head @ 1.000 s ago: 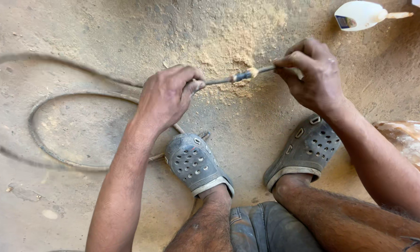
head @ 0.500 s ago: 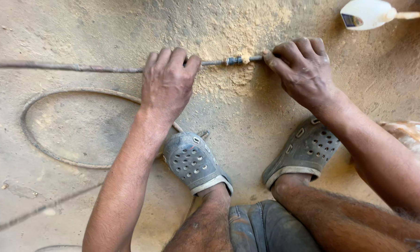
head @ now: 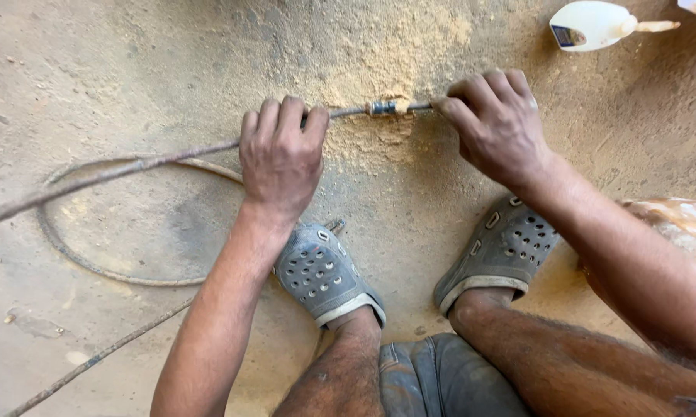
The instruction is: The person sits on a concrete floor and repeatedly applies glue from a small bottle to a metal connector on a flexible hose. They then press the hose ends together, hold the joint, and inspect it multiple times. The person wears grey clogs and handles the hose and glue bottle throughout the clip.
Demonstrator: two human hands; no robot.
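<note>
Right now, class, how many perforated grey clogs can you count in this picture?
2. The left clog sits on the sandy floor just below the left hand; the right clog lies under the right forearm. None appears hidden.

We see matt, dusty concrete floor point(head: 132, 62), rough w/ fine grit. Pale sawdust patch point(head: 379, 46) on it, powdery, dull. Cable point(head: 132, 166) looks like rubber/plastic sheath, grey w/ dust, matt, slightly rough. At the joint point(head: 383, 107) a short shiny bit, prob metal, w/ sawdust stuck on. Clogs point(head: 321, 274) are grey moulded foam/plastic, perforated, scuffed, no gloss. Shorts point(head: 441, 378) are denim cloth, dusty. Bottle point(head: 591, 25) is white plastic, smooth, semi-gloss, tan nozzle. Slab at right edge point(head: 684, 220) is orange-white, blotchy; we can't tell material.
</note>
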